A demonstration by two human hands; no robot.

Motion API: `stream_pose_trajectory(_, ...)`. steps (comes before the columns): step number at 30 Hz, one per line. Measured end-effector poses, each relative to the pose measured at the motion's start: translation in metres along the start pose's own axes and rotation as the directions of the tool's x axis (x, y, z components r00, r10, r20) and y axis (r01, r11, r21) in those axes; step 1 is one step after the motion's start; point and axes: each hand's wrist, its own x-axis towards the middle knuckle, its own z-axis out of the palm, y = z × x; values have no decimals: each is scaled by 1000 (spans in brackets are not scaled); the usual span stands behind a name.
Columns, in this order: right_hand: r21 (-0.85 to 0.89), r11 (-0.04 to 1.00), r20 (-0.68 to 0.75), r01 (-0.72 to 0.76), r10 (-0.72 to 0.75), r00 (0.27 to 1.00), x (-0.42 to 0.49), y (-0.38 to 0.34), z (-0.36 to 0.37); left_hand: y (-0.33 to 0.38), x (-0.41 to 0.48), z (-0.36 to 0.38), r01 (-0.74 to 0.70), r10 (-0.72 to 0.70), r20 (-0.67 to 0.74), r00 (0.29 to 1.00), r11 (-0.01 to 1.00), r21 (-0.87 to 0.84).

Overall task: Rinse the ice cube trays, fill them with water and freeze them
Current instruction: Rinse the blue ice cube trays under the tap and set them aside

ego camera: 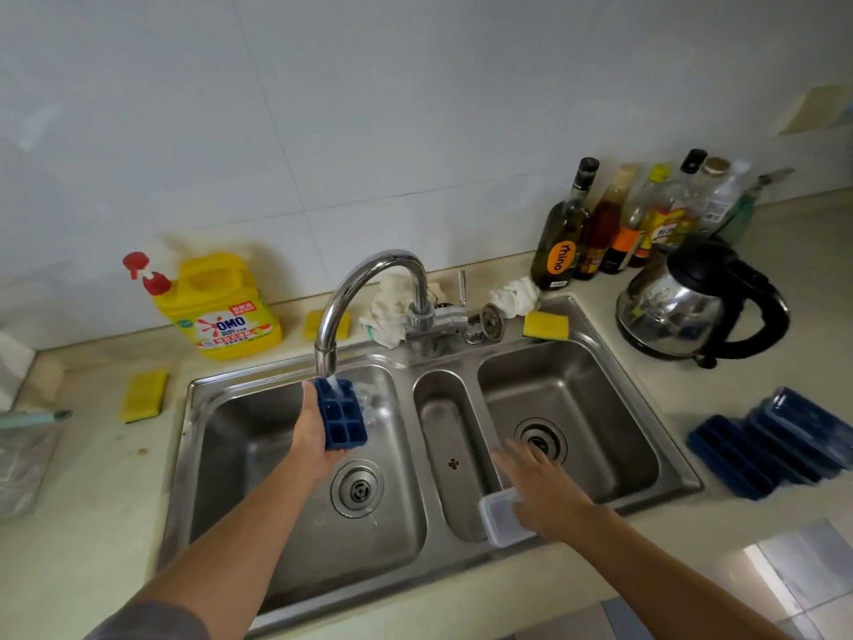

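Observation:
My left hand (310, 431) holds a small dark blue ice cube tray (342, 418) over the left basin of the steel sink (683, 473). Water runs from the chrome tap (330, 325) onto the tray's far end. My right hand (547, 494) hovers with fingers spread above the sink's front rim, just over a clear plastic lid (501, 521) that rests near the middle trough. Whether the hand touches the lid I cannot tell. A stack of dark blue ice cube trays (780, 445) lies on the counter to the right of the sink.
A yellow detergent jug (221, 307) stands behind the left basin. Yellow sponges (144, 394) lie on the counter and the sink's back rim. A steel kettle (692, 307) and several bottles (618, 224) occupy the back right. White cloths sit behind the tap.

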Motion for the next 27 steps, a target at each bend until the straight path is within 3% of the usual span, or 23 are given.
stream_pose_trajectory(5,262,965,-94,2,23,995,42,-53,-27,8,12,-8,51,-52,10,999,993,103)
stream_pose_trajectory(10,487,873,-100,23,30,995,90,-125,-45,14,28,-16,87,-89,40,995,994,66)
stream_pose_trajectory(13,690,723,-37,-30,78,996,108,-161,-47,14,38,-21,63,-73,144,987,996,67)
stream_pose_trajectory(16,865,488,66,-116,119,991,119,-185,-45,15,41,-24,76,-81,246,966,997,28)
stream_pose_trajectory(21,942,268,151,-203,201,968,127,-194,-39,15,47,-26,123,-117,255,960,992,-11)
stream_pose_trajectory(23,943,289,99,-163,225,969,128,-190,-43,14,50,-30,91,-92,211,973,996,14)
stream_pose_trajectory(27,887,457,-65,-67,267,962,133,-175,-55,20,52,-35,22,-59,171,984,977,212)
